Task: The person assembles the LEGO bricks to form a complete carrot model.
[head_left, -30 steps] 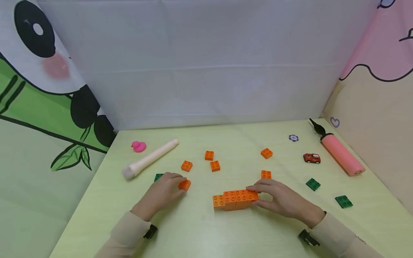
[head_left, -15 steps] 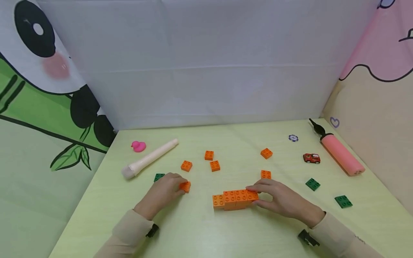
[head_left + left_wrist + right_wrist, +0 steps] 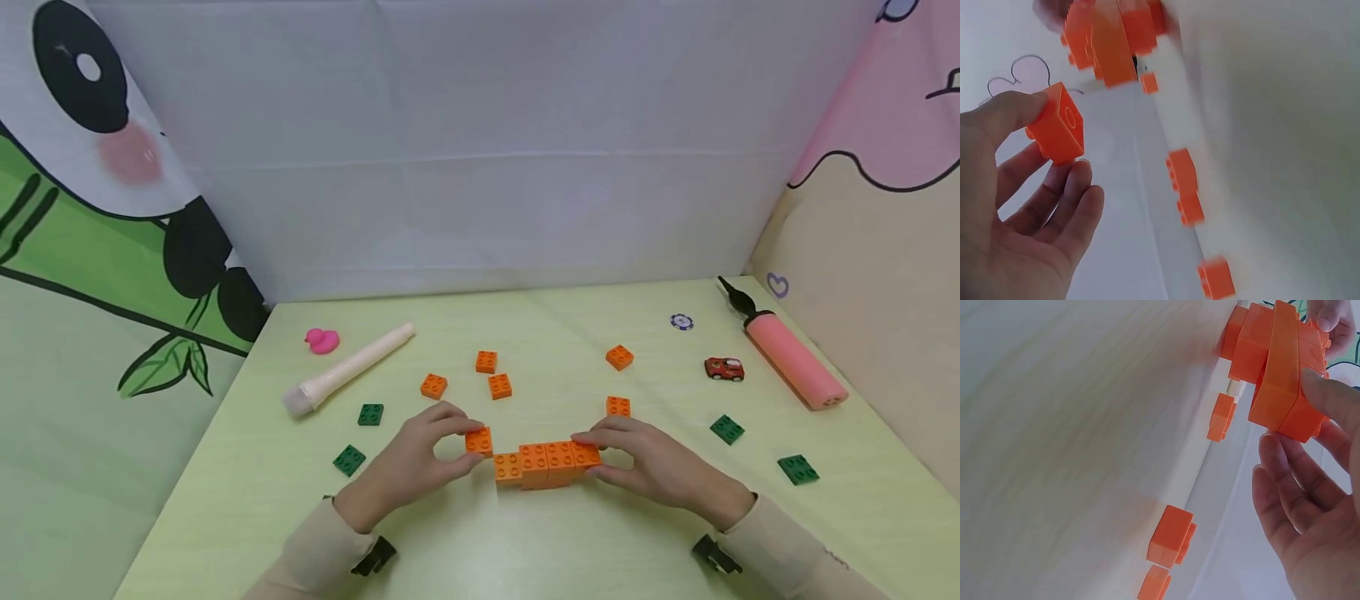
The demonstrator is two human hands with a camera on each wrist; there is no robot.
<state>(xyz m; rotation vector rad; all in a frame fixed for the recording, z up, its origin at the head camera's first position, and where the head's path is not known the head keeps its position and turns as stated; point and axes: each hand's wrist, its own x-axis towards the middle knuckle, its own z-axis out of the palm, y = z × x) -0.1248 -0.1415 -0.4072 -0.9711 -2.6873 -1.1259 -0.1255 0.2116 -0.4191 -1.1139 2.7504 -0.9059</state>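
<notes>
"What does the left hand (image 3: 408, 462) hold?"
"It pinches an orange block (image 3: 478, 442) just beside the left end of the block row (image 3: 547, 465)."
"And the right hand (image 3: 651, 463)?"
"Its fingers pinch that row's right end."

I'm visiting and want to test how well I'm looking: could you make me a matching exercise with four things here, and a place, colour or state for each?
Column one:
1. Left hand
2. Toy car
3. Right hand
4. Toy duck

Column two:
a. holds one end of the joined orange bricks
b. pink, near the white tube
c. pinches a single orange brick
d. red, near the pink hand pump

Right pairs: 1-c, 2-d, 3-a, 4-b.
</notes>
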